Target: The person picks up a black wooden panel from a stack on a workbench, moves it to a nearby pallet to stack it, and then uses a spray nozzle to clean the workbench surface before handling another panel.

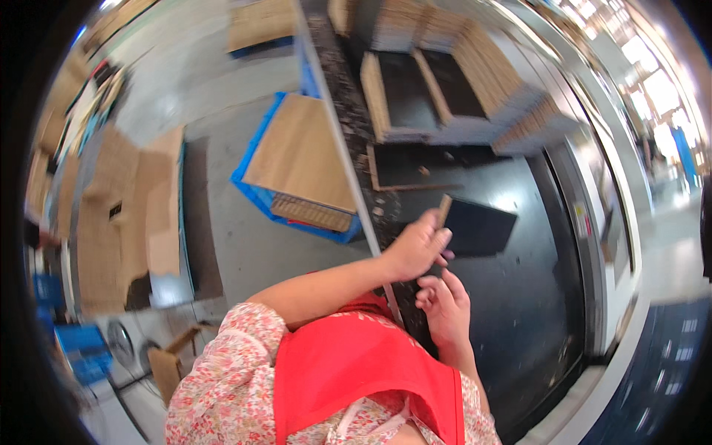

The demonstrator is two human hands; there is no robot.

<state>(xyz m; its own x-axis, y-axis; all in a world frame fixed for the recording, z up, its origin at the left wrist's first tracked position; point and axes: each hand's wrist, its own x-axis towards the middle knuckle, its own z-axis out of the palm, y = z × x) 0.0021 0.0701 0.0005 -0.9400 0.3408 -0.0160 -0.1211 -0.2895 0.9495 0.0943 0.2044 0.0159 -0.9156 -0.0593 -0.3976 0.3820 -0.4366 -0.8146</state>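
A small dark rectangular panel (480, 228) with a light wood-coloured edge is tilted above the black work surface (512, 311). My left hand (417, 248) is closed on its near left edge, the thumb along the strip. Just below it, my right hand (446, 305) is raised with loosely bent fingers apart, and nothing shows in it. It is close to the left hand but not on the panel. A thin panel or frame edge (415, 187) lies on the surface beyond the hands.
Stacks of thin boards (475, 70) stand at the far end of the surface, some with dark faces. Left of the metal edge, wood-coloured boards (300, 156) lie on a blue pallet (241, 174). An open cardboard box (111, 222) stands farther left. A metal machine frame (593, 245) borders the right.
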